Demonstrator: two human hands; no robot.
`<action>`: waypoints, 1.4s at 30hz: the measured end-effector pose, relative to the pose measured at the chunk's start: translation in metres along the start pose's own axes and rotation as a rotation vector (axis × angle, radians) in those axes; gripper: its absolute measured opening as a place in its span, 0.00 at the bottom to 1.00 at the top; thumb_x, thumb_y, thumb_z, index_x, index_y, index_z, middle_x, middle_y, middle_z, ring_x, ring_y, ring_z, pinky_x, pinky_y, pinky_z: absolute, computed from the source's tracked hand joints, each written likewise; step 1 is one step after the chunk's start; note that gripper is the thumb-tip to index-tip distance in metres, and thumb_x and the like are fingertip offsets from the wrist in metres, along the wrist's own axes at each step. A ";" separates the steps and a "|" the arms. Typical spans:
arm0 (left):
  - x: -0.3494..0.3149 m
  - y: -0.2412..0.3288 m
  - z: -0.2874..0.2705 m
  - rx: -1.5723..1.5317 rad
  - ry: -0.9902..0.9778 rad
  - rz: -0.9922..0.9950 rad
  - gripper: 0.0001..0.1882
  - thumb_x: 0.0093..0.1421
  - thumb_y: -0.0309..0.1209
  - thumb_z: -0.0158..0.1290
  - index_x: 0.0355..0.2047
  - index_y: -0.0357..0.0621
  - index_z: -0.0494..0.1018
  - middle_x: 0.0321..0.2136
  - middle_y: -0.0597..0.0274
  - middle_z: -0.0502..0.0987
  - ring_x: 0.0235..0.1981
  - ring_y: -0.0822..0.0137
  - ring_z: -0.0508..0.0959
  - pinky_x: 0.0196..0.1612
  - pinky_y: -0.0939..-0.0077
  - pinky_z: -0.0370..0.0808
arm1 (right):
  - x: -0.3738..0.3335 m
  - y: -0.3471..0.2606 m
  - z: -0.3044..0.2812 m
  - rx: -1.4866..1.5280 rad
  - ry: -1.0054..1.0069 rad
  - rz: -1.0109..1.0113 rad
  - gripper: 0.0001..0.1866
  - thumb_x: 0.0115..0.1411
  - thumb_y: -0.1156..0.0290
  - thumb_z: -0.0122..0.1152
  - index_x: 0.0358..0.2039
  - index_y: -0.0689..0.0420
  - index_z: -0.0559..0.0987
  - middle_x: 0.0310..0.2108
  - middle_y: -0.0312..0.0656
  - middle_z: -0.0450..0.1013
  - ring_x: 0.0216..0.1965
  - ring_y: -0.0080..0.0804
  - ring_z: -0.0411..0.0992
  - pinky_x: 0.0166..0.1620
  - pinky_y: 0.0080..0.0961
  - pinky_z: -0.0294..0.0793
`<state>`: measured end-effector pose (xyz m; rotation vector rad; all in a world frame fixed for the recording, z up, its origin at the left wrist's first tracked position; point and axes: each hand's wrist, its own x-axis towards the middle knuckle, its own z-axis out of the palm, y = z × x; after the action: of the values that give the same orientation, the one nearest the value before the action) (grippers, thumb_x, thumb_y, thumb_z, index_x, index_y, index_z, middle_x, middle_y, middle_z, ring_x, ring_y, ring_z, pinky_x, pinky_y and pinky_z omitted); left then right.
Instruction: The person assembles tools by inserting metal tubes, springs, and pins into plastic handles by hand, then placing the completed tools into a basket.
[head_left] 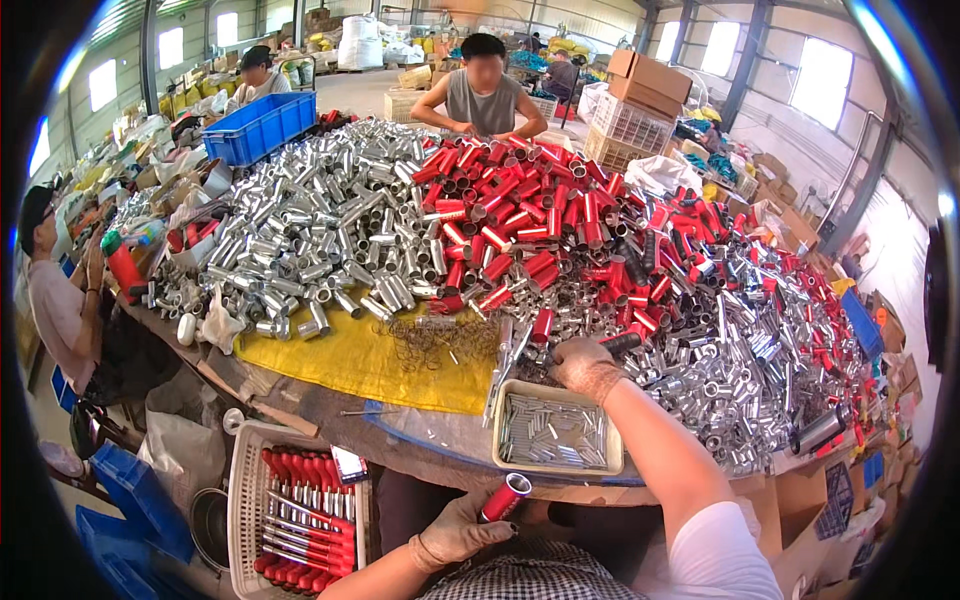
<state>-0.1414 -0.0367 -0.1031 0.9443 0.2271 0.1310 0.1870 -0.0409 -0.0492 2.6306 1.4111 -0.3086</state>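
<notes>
My gloved left hand [462,532], low in front of my body, is closed around a red metal tube [506,495] with its open silvery end tilted up. My gloved right hand [587,370] reaches to the near edge of the parts heap, just beyond a shallow cream tray [500,455] of small silvery pins [555,432]. Its fingers curl down among small metal pieces; whatever they grip is hidden. Close to these fingers lie a black grip [622,342] and a red tube [543,325]. Thin wire springs [430,343] lie tangled on the yellow sheet [330,365].
Silvery tubes [330,215] and red tubes [510,200] heap high across the table. A cream basket [245,500] of red-handled tools stands at lower left. A blue crate [260,130] sits beyond the heap. One person [485,95] works opposite, another [65,300] at far left.
</notes>
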 end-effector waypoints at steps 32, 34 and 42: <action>-0.004 -0.010 0.016 0.848 0.026 0.190 0.14 0.56 0.35 0.62 0.38 0.41 0.76 0.28 0.64 0.79 0.31 0.76 0.76 0.37 0.77 0.74 | -0.197 -0.048 -0.009 0.480 -0.045 -0.737 0.33 0.60 0.50 0.56 0.59 0.57 0.65 0.45 0.51 0.73 0.45 0.52 0.72 0.45 0.40 0.73; 0.001 -0.008 0.012 0.631 0.044 0.154 0.14 0.56 0.33 0.62 0.39 0.41 0.76 0.29 0.67 0.78 0.32 0.78 0.74 0.39 0.79 0.73 | -0.180 -0.037 -0.011 0.778 -0.252 -0.701 0.41 0.59 0.44 0.54 0.63 0.58 0.58 0.48 0.51 0.72 0.47 0.49 0.73 0.48 0.37 0.72; 0.009 -0.019 -0.008 0.655 0.074 0.090 0.16 0.57 0.33 0.61 0.43 0.39 0.75 0.32 0.58 0.80 0.35 0.72 0.78 0.42 0.76 0.74 | -0.033 0.040 -0.029 0.243 0.161 -0.323 0.25 0.49 0.64 0.63 0.48 0.59 0.75 0.45 0.52 0.74 0.48 0.47 0.72 0.52 0.35 0.71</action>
<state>-0.1342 -0.0395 -0.1247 1.6043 0.3033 0.1794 0.2059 -0.0828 -0.0116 2.6539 1.9737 -0.3276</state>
